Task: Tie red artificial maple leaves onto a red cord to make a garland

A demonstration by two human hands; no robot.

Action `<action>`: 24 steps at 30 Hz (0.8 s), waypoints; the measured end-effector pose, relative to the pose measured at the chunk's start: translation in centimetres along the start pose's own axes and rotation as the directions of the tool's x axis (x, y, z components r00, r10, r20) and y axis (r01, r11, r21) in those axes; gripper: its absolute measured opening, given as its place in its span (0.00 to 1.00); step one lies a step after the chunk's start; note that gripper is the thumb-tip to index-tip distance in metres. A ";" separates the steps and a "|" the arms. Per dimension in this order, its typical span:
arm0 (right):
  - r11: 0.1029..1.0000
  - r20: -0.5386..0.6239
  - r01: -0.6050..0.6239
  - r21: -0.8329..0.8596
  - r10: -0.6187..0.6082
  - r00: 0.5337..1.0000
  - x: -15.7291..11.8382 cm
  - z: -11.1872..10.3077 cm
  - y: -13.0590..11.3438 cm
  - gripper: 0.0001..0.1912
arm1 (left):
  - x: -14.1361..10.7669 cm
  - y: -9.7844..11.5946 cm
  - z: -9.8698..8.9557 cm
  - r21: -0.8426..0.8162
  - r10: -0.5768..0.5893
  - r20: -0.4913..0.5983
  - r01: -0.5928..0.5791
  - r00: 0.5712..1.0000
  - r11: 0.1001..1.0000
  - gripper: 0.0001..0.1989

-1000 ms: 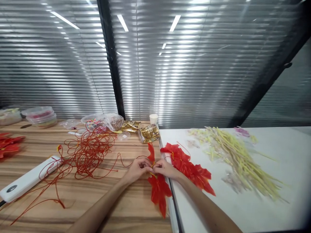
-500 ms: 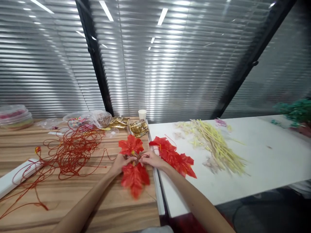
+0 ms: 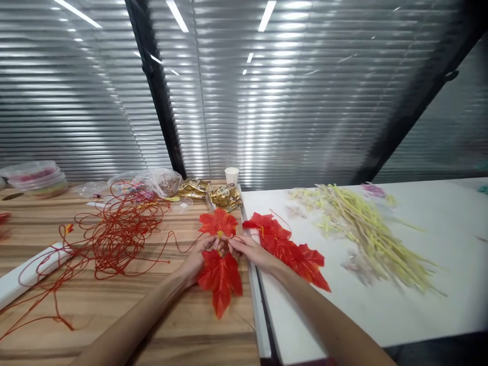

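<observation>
Print on the gold packets [image 3: 224, 197] mid-frame is too small to read. Tangled red cord [image 3: 122, 234] lies left, a leaf garland [image 3: 292, 251] right of centre. At centre, the left hand [image 3: 199, 256] has its grip clamped on red leaves [image 3: 220, 279]; the right hand's [image 3: 247, 249] fingertips pinch together beside their stems.

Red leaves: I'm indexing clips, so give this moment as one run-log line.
left hand: holding two red leaves near their stems | right hand: pinched beside the stems | red cord tangle: on wooden table
</observation>
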State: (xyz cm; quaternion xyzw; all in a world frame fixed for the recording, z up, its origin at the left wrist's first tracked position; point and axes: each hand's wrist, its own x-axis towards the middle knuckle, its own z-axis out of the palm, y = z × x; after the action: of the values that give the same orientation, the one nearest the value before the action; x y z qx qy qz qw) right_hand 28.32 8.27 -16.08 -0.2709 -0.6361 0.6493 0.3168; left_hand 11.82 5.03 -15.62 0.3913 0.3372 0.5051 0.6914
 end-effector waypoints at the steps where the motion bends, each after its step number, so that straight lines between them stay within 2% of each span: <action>1: 1.000 0.000 -0.003 0.000 0.003 1.000 0.0 0.0 0.0 0.20 | 0.0 0.0 0.1 0.008 -0.012 -0.001 0.012 1.000 1.000 0.10; 7: 1.000 -0.073 -0.008 0.003 0.008 0.997 0.2 -0.5 -0.2 0.18 | -0.3 1.1 -0.4 0.009 0.069 -0.105 -0.068 0.992 0.998 0.13; 10: 0.999 -0.074 0.001 -0.034 -0.003 0.997 0.1 -0.5 -0.4 0.18 | -0.4 1.2 -0.6 -0.005 0.055 -0.124 -0.056 0.991 0.998 0.14; 13: 0.990 -0.055 0.074 -0.118 -0.081 0.995 -0.1 0.2 -0.7 0.18 | -0.6 1.0 -0.4 0.035 0.036 -0.123 -0.032 0.992 0.999 0.18; 16: 0.969 -0.079 0.158 -0.189 -0.176 0.981 -0.3 0.9 -1.2 0.18 | -0.7 1.0 -0.1 0.120 0.084 -0.119 -0.069 0.989 0.990 0.19; 18: 0.962 -0.124 0.167 -0.218 -0.197 0.973 -0.4 1.2 -1.4 0.18 | -0.9 1.1 -0.1 0.184 0.109 -0.127 -0.085 0.986 0.979 0.19; 21: 0.942 -0.182 0.180 -0.283 -0.237 0.954 -0.4 1.2 -1.6 0.17 | -1.0 1.2 -0.2 0.282 0.088 -0.150 -0.043 0.985 0.958 0.20; 24: 0.900 -0.160 0.207 -0.384 -0.286 0.945 -0.5 1.1 -1.6 0.16 | -0.7 0.8 -0.7 0.312 0.097 -0.178 -0.037 0.979 0.949 0.18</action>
State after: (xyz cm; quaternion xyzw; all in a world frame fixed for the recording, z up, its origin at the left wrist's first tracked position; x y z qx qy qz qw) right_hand 27.95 7.15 -14.44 -0.3091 -0.7365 0.4428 0.4074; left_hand 10.69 4.59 -15.14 0.4549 0.4628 0.5052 0.5690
